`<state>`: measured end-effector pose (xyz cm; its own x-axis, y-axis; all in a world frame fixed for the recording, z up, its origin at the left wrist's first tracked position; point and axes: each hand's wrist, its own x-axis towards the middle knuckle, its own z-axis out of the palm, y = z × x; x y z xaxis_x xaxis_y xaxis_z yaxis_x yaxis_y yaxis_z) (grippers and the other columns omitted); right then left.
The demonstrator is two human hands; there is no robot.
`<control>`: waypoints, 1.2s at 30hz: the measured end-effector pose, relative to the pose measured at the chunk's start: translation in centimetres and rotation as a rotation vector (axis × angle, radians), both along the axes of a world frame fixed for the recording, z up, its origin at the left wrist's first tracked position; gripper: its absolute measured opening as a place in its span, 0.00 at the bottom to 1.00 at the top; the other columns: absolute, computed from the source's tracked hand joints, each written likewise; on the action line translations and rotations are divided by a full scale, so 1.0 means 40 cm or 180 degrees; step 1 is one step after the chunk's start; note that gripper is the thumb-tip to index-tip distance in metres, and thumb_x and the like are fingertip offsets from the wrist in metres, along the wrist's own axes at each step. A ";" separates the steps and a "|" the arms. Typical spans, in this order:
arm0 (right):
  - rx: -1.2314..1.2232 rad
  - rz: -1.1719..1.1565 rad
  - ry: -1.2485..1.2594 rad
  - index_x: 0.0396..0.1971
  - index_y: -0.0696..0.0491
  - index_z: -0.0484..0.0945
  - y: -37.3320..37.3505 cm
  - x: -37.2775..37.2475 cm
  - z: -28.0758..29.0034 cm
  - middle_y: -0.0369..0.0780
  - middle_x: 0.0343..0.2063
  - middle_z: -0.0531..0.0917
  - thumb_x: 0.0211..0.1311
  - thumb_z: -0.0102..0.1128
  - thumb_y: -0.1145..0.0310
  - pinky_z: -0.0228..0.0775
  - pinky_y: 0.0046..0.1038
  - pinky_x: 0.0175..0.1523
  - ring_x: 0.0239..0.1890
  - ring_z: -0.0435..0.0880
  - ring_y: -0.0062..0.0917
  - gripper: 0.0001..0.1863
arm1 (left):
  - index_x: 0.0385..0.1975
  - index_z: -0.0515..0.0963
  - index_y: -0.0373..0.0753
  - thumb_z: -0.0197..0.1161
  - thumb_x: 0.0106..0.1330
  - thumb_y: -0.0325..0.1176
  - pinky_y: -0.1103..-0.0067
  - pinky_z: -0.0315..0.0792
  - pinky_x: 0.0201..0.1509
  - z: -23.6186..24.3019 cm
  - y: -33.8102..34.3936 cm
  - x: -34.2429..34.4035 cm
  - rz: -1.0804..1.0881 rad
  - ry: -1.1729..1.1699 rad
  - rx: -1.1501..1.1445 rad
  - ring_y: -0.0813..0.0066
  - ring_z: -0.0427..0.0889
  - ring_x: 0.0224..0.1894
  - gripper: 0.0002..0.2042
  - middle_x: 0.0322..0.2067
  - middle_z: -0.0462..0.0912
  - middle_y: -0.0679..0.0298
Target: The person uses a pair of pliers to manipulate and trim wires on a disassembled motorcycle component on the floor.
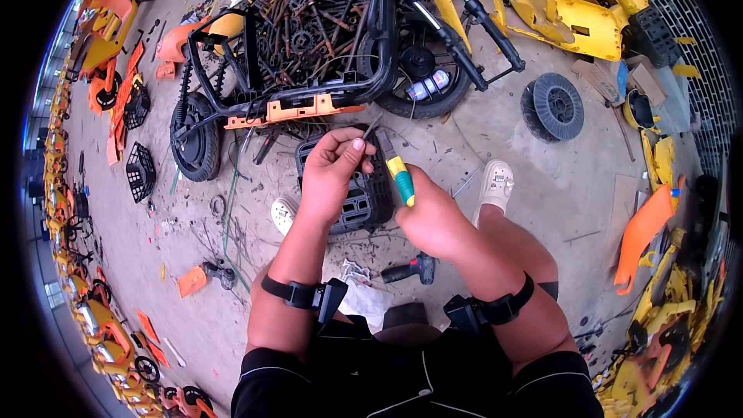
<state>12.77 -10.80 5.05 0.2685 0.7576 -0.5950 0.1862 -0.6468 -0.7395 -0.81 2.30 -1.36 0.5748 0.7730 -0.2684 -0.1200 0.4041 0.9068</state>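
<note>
My left hand pinches a thin grey piece, perhaps wire or a tie, above a black slatted plastic part lying between my feet. Just right of it, my right hand grips a tool with a yellow-and-green handle; its grey upper part points up toward my left fingers. Whether it touches the thin piece I cannot tell. A black-and-red power drill lies on the floor below my hands, beside a white cloth.
A stripped scooter frame with orange strip and wheels stands ahead, before heaped rusty metal parts. Yellow panels fill the back right. A cable spool and orange panel lie right; scooters line the left.
</note>
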 end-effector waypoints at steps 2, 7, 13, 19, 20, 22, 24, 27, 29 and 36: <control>-0.0020 0.0045 0.0146 0.68 0.58 0.61 0.006 -0.003 0.010 0.57 0.50 0.79 0.58 0.53 0.77 0.73 0.42 0.55 0.52 0.81 0.50 0.34 | 0.47 0.77 0.33 0.60 0.75 0.28 0.83 0.75 0.37 0.012 -0.004 0.000 -0.0069 0.0181 0.0105 0.82 0.79 0.29 0.07 0.36 0.86 0.61; 0.0270 0.0073 -0.0143 0.67 0.56 0.63 -0.002 -0.018 -0.024 0.56 0.47 0.81 0.58 0.53 0.76 0.73 0.42 0.53 0.51 0.82 0.50 0.34 | 0.42 0.75 0.35 0.61 0.74 0.27 0.86 0.70 0.28 0.014 0.003 -0.013 -0.0330 0.0325 0.0218 0.86 0.74 0.23 0.04 0.31 0.86 0.64; 0.0272 0.0359 -0.0314 0.66 0.58 0.62 -0.008 -0.017 -0.020 0.59 0.54 0.77 0.58 0.53 0.77 0.69 0.45 0.60 0.58 0.77 0.54 0.33 | 0.39 0.69 0.38 0.62 0.73 0.28 0.87 0.65 0.22 0.011 0.003 -0.033 -0.0482 0.0358 0.0290 0.88 0.69 0.19 0.07 0.29 0.86 0.63; 0.0293 0.0545 -0.0347 0.66 0.57 0.63 -0.006 -0.013 -0.018 0.59 0.55 0.76 0.59 0.53 0.77 0.70 0.45 0.59 0.58 0.77 0.55 0.32 | 0.39 0.66 0.39 0.62 0.73 0.28 0.87 0.63 0.20 0.019 0.016 -0.053 -0.0566 0.0392 0.0165 0.87 0.68 0.17 0.09 0.28 0.86 0.60; 0.0244 0.0590 -0.0361 0.66 0.57 0.63 -0.004 -0.011 -0.012 0.59 0.54 0.77 0.59 0.54 0.77 0.71 0.45 0.58 0.57 0.77 0.55 0.32 | 0.40 0.66 0.39 0.63 0.73 0.28 0.87 0.62 0.20 0.023 0.016 -0.055 -0.0551 0.0426 0.0187 0.87 0.67 0.17 0.10 0.27 0.86 0.60; 0.0256 0.0603 -0.0393 0.65 0.57 0.63 -0.004 -0.010 -0.012 0.58 0.54 0.77 0.59 0.54 0.76 0.72 0.45 0.57 0.56 0.78 0.55 0.31 | 0.41 0.66 0.39 0.63 0.73 0.28 0.87 0.62 0.20 0.027 0.018 -0.060 -0.0547 0.0452 0.0158 0.87 0.67 0.17 0.10 0.28 0.86 0.60; 0.0380 0.0546 -0.0414 0.64 0.56 0.63 -0.008 -0.015 -0.022 0.58 0.53 0.78 0.59 0.56 0.75 0.72 0.45 0.56 0.55 0.79 0.55 0.30 | 0.43 0.67 0.39 0.64 0.72 0.27 0.88 0.61 0.20 0.029 0.021 -0.071 -0.0557 0.0451 0.0054 0.87 0.67 0.18 0.10 0.32 0.86 0.60; 0.0250 0.0531 -0.0171 0.63 0.56 0.64 0.005 -0.019 -0.008 0.53 0.51 0.80 0.61 0.58 0.73 0.74 0.42 0.56 0.54 0.82 0.48 0.30 | 0.51 0.69 0.39 0.63 0.72 0.30 0.90 0.58 0.19 0.029 0.023 -0.084 -0.0376 0.0152 -0.0069 0.87 0.68 0.19 0.13 0.38 0.84 0.60; 0.0282 0.0547 0.0164 0.63 0.57 0.64 0.008 -0.024 -0.017 0.49 0.50 0.81 0.61 0.60 0.72 0.74 0.39 0.55 0.52 0.83 0.42 0.29 | 0.60 0.67 0.40 0.63 0.72 0.35 0.91 0.57 0.19 0.035 0.025 -0.092 -0.0369 0.0144 -0.0105 0.87 0.67 0.19 0.20 0.44 0.83 0.59; 0.0772 0.0430 0.1379 0.61 0.58 0.68 0.011 -0.047 -0.042 0.39 0.47 0.81 0.64 0.61 0.73 0.75 0.29 0.52 0.45 0.81 0.23 0.25 | 0.72 0.59 0.37 0.59 0.71 0.43 0.91 0.56 0.17 0.075 0.036 -0.103 -0.1010 -0.0725 -0.0934 0.86 0.63 0.18 0.32 0.52 0.79 0.50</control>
<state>10.88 -10.37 3.36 -0.0736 0.8984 -0.4329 -0.1005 -0.4386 -0.8931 -4.92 3.73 1.65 0.8393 0.4607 -0.2887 -0.1317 0.6874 0.7143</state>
